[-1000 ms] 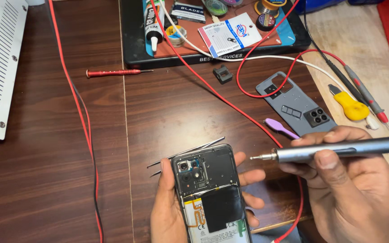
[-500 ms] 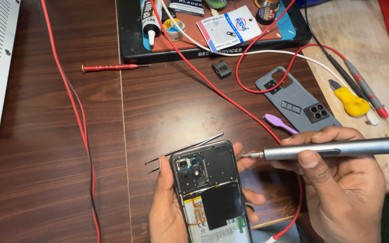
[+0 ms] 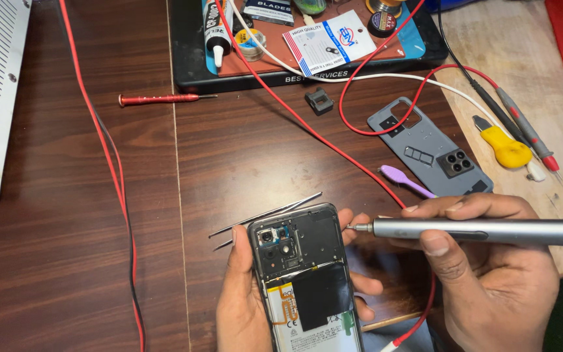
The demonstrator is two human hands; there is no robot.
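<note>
Grey metal electric screwdriver (image 3: 483, 231) clasped in right hand (image 3: 496, 280), tip at the upper right edge of the opened phone (image 3: 304, 274). Left hand (image 3: 249, 306) cups phone from below, above the desk (image 3: 66, 274). Judged: unscrewing stage; next, seat bit squarely on a screw.

A black smartphone with its back cover removed (image 3: 304, 277) lies face down, tilted slightly, showing its camera module, dark shield plate and battery. A slim grey metal electric screwdriver (image 3: 483, 231) lies nearly horizontal, its tip just beside the phone's upper right edge.
</note>
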